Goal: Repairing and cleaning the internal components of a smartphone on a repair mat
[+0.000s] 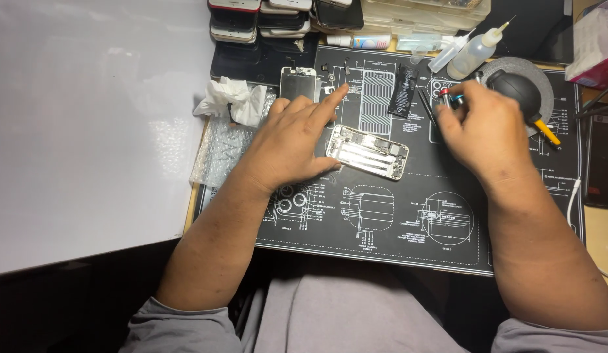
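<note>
Phone (pixel 367 151) lay opened on the dark mat (pixel 382 229), screen panel (pixel 297 82) and battery (pixel 403 91) already lifted out beyond it; the inner parts remained. The left hand (pixel 292 140) rested flat against the phone, fingers apart; the right hand (pixel 480 131) was clamped on a screwdriver (pixel 450 98). A rubber blower (pixel 516 91) and bottles (pixel 474 53) crowded the far side.

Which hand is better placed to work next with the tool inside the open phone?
Probably the right hand: it already holds the small screwdriver, just right of the open phone. The left hand lies flat on the mat, touching the phone's left end, so it suits steadying.
</note>
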